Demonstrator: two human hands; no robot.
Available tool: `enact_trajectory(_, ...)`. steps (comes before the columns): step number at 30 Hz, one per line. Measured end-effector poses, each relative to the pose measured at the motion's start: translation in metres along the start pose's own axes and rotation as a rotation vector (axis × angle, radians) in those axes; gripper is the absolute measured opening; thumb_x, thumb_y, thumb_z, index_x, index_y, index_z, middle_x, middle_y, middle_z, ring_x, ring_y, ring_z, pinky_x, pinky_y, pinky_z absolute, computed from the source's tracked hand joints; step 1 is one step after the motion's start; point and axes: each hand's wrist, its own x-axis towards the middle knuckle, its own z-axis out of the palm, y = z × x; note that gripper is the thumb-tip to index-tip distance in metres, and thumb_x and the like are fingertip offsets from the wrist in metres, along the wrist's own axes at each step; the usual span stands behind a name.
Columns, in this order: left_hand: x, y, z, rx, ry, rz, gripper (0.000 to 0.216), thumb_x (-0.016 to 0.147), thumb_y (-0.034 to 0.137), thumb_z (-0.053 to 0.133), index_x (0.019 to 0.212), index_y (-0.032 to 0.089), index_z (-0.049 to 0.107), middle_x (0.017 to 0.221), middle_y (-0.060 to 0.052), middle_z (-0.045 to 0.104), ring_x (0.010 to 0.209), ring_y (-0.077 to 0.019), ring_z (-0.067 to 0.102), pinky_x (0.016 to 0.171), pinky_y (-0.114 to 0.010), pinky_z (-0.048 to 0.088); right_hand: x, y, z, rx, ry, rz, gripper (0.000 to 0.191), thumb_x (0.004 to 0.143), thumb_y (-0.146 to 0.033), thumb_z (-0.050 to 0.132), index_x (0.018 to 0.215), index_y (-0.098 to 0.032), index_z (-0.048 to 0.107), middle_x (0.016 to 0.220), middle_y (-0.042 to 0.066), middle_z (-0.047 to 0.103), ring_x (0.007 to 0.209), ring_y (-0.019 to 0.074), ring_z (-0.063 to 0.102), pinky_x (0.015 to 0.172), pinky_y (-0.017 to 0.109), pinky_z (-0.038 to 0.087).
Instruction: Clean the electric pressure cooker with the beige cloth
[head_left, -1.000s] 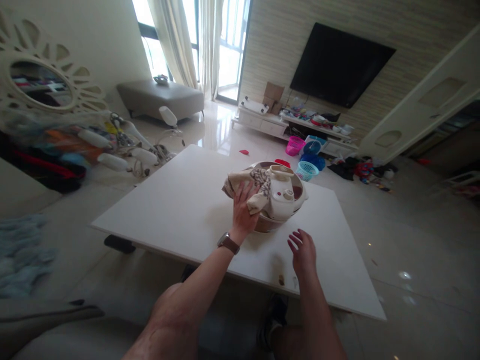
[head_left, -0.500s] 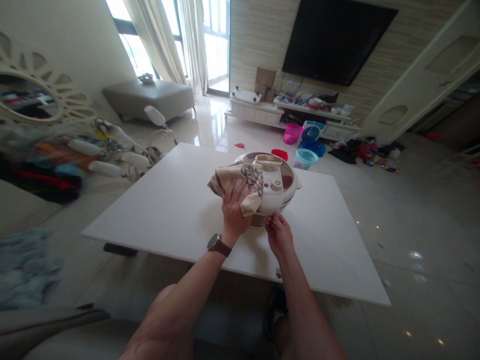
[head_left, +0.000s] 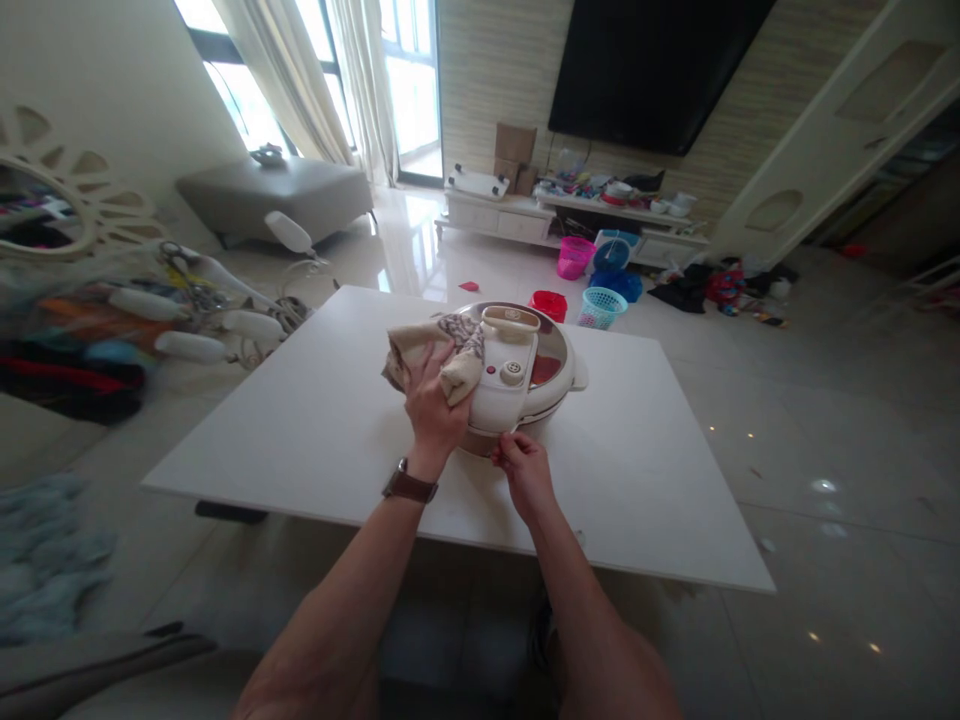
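Note:
A white electric cooker (head_left: pixel 486 405) with a round lid, a top handle and a small knob stands on the white table (head_left: pixel 300 420). My left hand (head_left: pixel 435 405), with a watch at the wrist, holds a beige cloth with a dark pattern (head_left: pixel 409 345) against the left side of the lid. Part of the cloth hangs beyond the fingers. At the cooker's near edge, just below the lid rim, my right hand (head_left: pixel 523 468) has its fingertips pinched together. What lies between them is too small to make out.
Beyond the table stand a red basket (head_left: pixel 548 306), a light blue basket (head_left: pixel 602 308) and a pink basket (head_left: pixel 575 258). A lamp with several white shades (head_left: pixel 193 347) is close to the table's left side. A grey bench (head_left: pixel 277 195) stands by the window.
The cooker has shifted slightly left on the table and seems turned a little. Both hands have gone left with it, keeping their hold. The camera view has also moved.

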Motion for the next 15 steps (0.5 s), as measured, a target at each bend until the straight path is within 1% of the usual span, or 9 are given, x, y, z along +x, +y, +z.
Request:
enact_trajectory(1,0.001,0.005,-0.003,0.020,-0.053,0.026,0.048,0.096,0.037,0.062,0.143,0.026,0.068,0.153,-0.009,0.066,0.157,-0.0321,0.045,0.136,-0.055,0.018,0.000,0.001,0.002,-0.002,0.007,-0.003,0.058,0.052,-0.067,0.099,0.067,-0.019,0.070,0.059,0.000,0.066,0.058,0.0127,0.058,0.057,0.026,0.046)
enact_trajectory(3,0.003,0.015,-0.009,0.035,-0.170,0.124,0.047,0.094,0.037,0.062,0.139,0.028,0.071,0.154,-0.006,0.066,0.156,-0.0329,0.047,0.137,-0.056,0.011,-0.001,0.001,0.003,-0.006,0.018,-0.004,0.058,0.052,-0.067,0.099,0.067,-0.019,0.070,0.059,0.000,0.066,0.056,0.0124,0.057,0.056,0.026,0.044)
enact_trajectory(5,0.003,0.019,-0.013,0.013,-0.246,0.214,0.048,0.093,0.038,0.063,0.139,0.029,0.072,0.154,-0.005,0.066,0.155,-0.0333,0.049,0.137,-0.056,0.010,-0.001,0.001,0.004,-0.007,0.022,0.003,0.057,0.051,-0.067,0.099,0.067,-0.020,0.070,0.060,0.000,0.067,0.055,0.0121,0.056,0.055,0.026,0.043)
enact_trajectory(6,0.003,0.019,-0.014,-0.010,-0.251,0.233,0.048,0.093,0.038,0.063,0.139,0.028,0.072,0.153,-0.006,0.067,0.154,-0.0332,0.050,0.137,-0.056,0.011,-0.001,0.000,0.004,-0.006,0.023,0.008,0.058,0.051,-0.067,0.098,0.067,-0.020,0.070,0.060,0.000,0.067,0.055,0.0120,0.056,0.055,0.026,0.043)
enact_trajectory(8,0.003,0.014,-0.012,-0.063,-0.200,0.210,0.048,0.094,0.038,0.063,0.140,0.027,0.072,0.151,-0.007,0.068,0.152,-0.0329,0.052,0.137,-0.055,0.015,-0.002,0.000,0.003,-0.006,0.023,0.015,0.059,0.050,-0.068,0.098,0.067,-0.020,0.070,0.060,0.000,0.067,0.055,0.0117,0.055,0.055,0.026,0.043)
enact_trajectory(11,0.002,-0.001,-0.004,-0.144,-0.049,0.079,0.044,0.097,0.039,0.064,0.137,0.024,0.073,0.144,-0.010,0.072,0.151,-0.0327,0.053,0.135,-0.054,0.023,-0.001,0.000,0.003,-0.013,0.022,0.015,0.059,0.050,-0.069,0.098,0.067,-0.019,0.070,0.060,0.001,0.067,0.055,0.0115,0.056,0.055,0.025,0.042)
enact_trajectory(13,0.001,-0.012,0.003,-0.198,0.044,-0.011,0.041,0.099,0.039,0.064,0.136,0.024,0.074,0.141,-0.011,0.073,0.154,-0.0314,0.050,0.134,-0.052,0.028,-0.001,-0.001,0.003,-0.022,0.020,0.015,0.060,0.050,-0.070,0.097,0.068,-0.019,0.071,0.060,0.001,0.067,0.055,0.0117,0.056,0.056,0.026,0.043)
enact_trajectory(15,0.000,-0.023,0.009,-0.249,0.104,-0.069,0.041,0.100,0.039,0.064,0.137,0.025,0.074,0.142,-0.011,0.072,0.158,-0.0294,0.045,0.135,-0.050,0.028,0.000,-0.001,0.002,-0.035,0.023,0.010,0.061,0.050,-0.071,0.097,0.068,-0.019,0.071,0.060,0.001,0.067,0.055,0.0118,0.056,0.056,0.026,0.042)
